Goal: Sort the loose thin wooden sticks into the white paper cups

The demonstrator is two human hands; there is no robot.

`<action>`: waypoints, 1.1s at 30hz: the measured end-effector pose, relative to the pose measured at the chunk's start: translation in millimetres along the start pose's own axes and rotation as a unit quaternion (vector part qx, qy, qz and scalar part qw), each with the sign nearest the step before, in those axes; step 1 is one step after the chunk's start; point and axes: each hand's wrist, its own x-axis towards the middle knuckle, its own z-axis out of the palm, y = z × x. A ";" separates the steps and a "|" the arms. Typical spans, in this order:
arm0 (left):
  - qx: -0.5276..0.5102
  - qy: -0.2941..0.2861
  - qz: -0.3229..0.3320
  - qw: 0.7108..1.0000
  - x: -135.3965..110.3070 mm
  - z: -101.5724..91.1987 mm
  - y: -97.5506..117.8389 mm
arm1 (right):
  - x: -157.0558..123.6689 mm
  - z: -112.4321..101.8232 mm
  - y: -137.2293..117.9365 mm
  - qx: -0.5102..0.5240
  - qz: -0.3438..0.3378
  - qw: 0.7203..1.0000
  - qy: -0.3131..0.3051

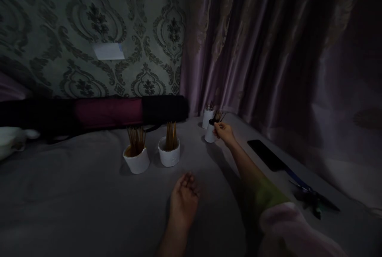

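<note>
My right hand [224,133] reaches forward to a small white cup [209,134] that holds thin brown sticks [219,116]. Thumb and fingers are pinched together at the cup's rim; whether they grip the rim, a stick or the dark piece [212,121] there, I cannot make out. Nearer to me, my left hand [184,201] is palm up with loosely curled fingers and nothing in it. Beyond it stands a white cup [169,156] with golden-brown sticks [171,137]. To its left is another white cup [137,163] with similar sticks [136,139].
One more white cup [207,118] with dark sticks stands behind the right hand's cup. A black phone-like slab [265,154] and dark scissors-like tools [316,201] lie at right on the grey cloth [74,201]. A black-and-maroon roll [109,111] lies along the wall.
</note>
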 end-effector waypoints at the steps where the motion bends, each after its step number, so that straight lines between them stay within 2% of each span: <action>1: 0.001 0.003 0.000 1.000 0.1 0.4 -0.1 | 3.1 0.3 2.3 -0.009 0.000 1.000 0.008; 12: -0.003 0.011 0.006 1.000 0.0 0.5 -0.2 | 26.3 1.2 12.9 -0.048 0.003 0.998 0.047; 24: 0.008 0.011 0.015 1.000 -0.7 2.2 -0.9 | 44.2 12.5 12.6 -0.055 0.002 0.997 0.062; 33: 0.007 0.005 0.020 1.000 -0.9 0.1 -1.3 | 52.3 11.9 15.8 -0.056 0.001 0.996 0.066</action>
